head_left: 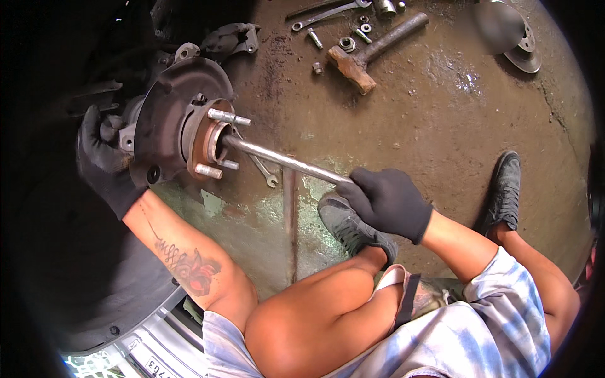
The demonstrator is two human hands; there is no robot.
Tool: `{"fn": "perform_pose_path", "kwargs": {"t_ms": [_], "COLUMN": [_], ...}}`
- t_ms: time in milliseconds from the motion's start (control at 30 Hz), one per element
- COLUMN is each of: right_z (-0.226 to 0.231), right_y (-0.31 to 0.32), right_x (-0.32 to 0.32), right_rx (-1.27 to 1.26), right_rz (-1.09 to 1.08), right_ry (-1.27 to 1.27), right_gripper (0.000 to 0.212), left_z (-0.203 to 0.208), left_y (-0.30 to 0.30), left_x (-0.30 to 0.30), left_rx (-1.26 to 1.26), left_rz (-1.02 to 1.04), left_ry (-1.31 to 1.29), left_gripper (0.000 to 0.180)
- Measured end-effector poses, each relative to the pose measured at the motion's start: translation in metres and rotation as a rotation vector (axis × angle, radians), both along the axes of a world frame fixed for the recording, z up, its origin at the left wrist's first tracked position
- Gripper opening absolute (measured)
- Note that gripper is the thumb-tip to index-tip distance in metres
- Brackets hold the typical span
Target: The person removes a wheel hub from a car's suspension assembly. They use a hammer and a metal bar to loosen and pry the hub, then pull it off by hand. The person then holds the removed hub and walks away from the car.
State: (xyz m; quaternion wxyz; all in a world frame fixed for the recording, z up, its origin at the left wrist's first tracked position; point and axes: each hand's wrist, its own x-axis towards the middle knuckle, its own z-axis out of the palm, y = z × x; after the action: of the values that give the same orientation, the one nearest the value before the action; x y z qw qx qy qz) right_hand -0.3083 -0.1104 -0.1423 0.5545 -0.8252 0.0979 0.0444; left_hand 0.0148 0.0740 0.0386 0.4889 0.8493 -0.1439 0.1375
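A wheel hub [205, 142] with several studs stands at the left, in front of a round dark dust shield [161, 107]. Gloved in black, my right hand [384, 201] is closed round the outer end of a long shiny metal bar [290, 162]. The bar's other end goes into the hub's centre bore, which hides its tip. My left hand [110, 160], also in a black glove, curls its fingers round the steering knuckle [128, 135] behind the shield. Dark shadow partly covers that grip.
On the floor beyond lie a hammer [378, 53], a wrench [331, 16] and several nuts and bolts. Another wrench [261, 167] lies under the bar. A brake disc [526, 47] rests at the far right. A brake caliper [233, 39] is behind the shield.
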Motion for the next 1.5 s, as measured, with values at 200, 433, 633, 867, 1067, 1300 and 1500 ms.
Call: {"fn": "perform_pose_path", "kwargs": {"t_ms": [200,433,633,867,1067,1300,1500], "right_z": [-0.019,-0.002,-0.007,-0.005,0.003,0.001,0.003], "right_y": [0.013,-0.020,-0.028,0.001,-0.017,0.003,0.000], "right_x": [-0.003,-0.009,-0.015,0.014,-0.012,0.028,0.010], "right_rx": [0.051,0.001,-0.002,-0.002,-0.009,-0.010,0.048], "right_rz": [-0.039,0.009,-0.013,-0.076,0.017,-0.043,-0.054], "right_ry": [0.040,-0.002,0.029,-0.055,0.089,-0.023,-0.092], "right_gripper": [0.039,0.035,0.036,0.030,0.038,0.044,0.041], "left_z": [-0.008,-0.007,-0.008,-0.003,-0.002,0.000,0.009], "left_y": [-0.017,-0.005,-0.010,-0.012,-0.010,-0.035,-0.044], "left_x": [-0.004,0.006,0.004,-0.002,0.003,-0.035,-0.064], "left_rx": [-0.042,-0.014,-0.154,0.055,-0.230,0.418,0.641], "left_rz": [0.019,-0.015,0.006,0.049,0.006,-0.068,-0.062], "left_ry": [-0.004,-0.027,0.084,-0.063,0.101,-0.272,-0.579], "left_gripper": [0.017,0.018,0.018,0.019,0.020,0.020,0.023]}}
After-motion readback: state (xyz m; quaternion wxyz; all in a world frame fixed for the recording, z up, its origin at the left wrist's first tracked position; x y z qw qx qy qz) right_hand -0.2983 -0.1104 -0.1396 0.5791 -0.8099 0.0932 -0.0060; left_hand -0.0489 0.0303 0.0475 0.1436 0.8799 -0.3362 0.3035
